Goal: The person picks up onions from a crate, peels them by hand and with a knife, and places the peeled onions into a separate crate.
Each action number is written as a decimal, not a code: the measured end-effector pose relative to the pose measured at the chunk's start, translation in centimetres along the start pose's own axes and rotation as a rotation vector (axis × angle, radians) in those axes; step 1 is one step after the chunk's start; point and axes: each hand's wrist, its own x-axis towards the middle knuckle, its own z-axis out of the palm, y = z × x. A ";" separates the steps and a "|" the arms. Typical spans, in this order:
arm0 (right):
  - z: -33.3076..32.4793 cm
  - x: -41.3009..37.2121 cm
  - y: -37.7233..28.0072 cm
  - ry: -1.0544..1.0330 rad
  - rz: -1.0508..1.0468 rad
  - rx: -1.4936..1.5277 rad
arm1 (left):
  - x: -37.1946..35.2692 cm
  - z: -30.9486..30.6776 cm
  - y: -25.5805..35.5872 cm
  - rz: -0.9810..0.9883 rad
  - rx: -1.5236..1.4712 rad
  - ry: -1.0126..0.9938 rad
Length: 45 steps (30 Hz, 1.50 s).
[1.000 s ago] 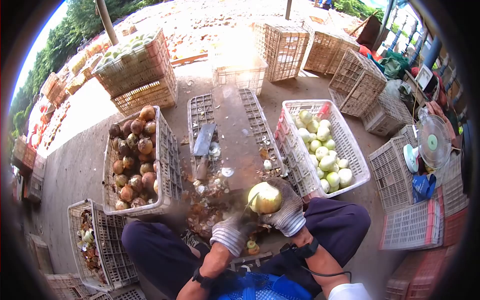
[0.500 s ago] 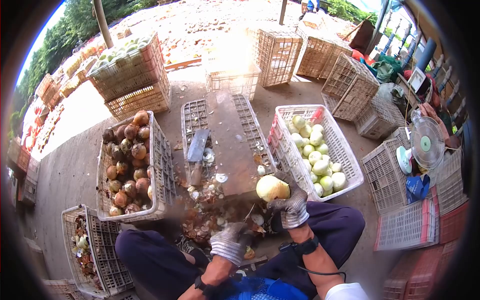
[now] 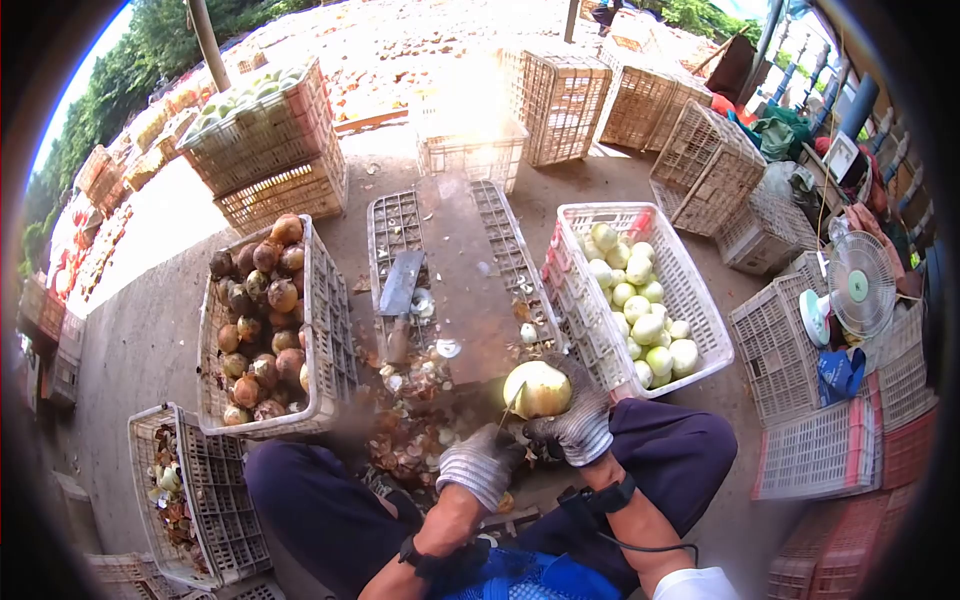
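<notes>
Head view: the right hand (image 3: 578, 422), cupped, grips an onion (image 3: 542, 390); the left hand (image 3: 478, 466), curled tight, holds a thin blade (image 3: 513, 404).

Onions (image 3: 258, 290) lie in a crate (image 3: 335, 330) at centre-left, more onions (image 3: 640, 305) in a second crate (image 3: 700, 300) at centre-right, a cleaver (image 3: 402, 283) between.

On my feed the left hand (image 3: 482, 468) blurs toward its front, and I can't identify the thin strip (image 3: 513, 405) above it. The onion (image 3: 537, 390) hides part of the right hand (image 3: 578, 425); glare half hides the far crate (image 3: 468, 160).
</notes>
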 end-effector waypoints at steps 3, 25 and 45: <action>-0.8 0.6 0.1 0.047 0.081 0.181 | -1.2 -0.1 0.5 -0.029 0.009 -0.058; 0.4 0.0 1.9 -0.035 0.471 0.839 | 2.5 2.6 -2.4 0.418 0.479 0.516; -0.9 1.0 -0.4 0.023 0.170 0.230 | 2.0 -1.2 1.0 -0.122 -0.903 0.155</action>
